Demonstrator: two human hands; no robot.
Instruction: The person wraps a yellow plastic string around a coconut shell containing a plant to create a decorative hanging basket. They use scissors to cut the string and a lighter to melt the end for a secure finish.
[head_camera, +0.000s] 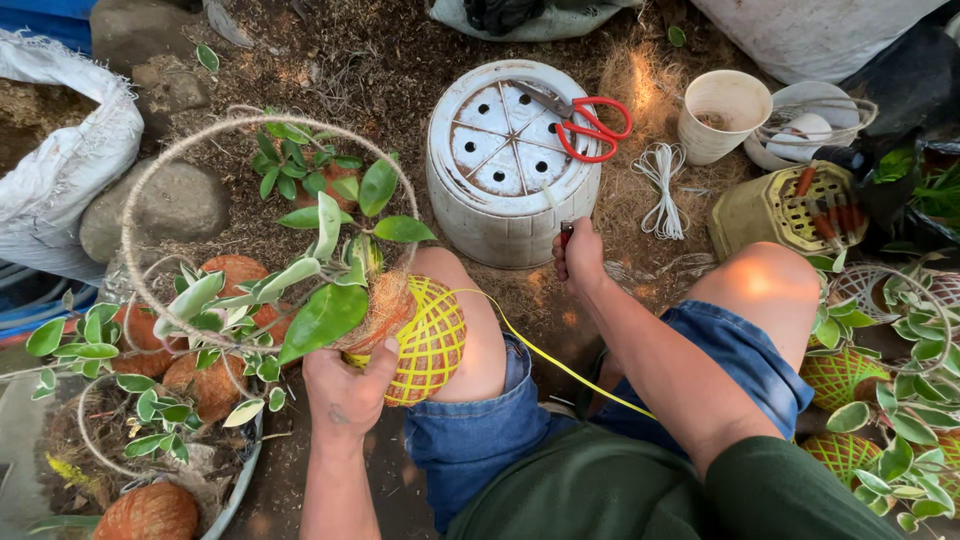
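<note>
Gripping: the left hand (345, 392) is closing around a plant ball (415, 340), thumb pressing on its top, fingers wrapping the near side.
Ball: it is resting against the person's left knee, wearing a yellow strip lattice over brown fibre, with green leaves (325, 315) and a rope loop (180, 170) rising from it.
Right hand: the right hand (580, 258) is curling shut around a small dark-red tool (566, 233), only its tip showing above the fist; what kind of tool it is cannot be told.
Strip: a yellow strip (560, 365) is running from the ball across the lap, passing under the right forearm.
Ahead: an upturned white pot (510, 165) is standing on the ground just beyond the right hand, with red-handled scissors (590, 125) lying on top.
Beside it: a white cord bundle (662, 185) is lying on the soil near a cream cup (722, 115).
Left side: other brown fibre balls (205, 385) with leafy plants are sitting in a tray.
</note>
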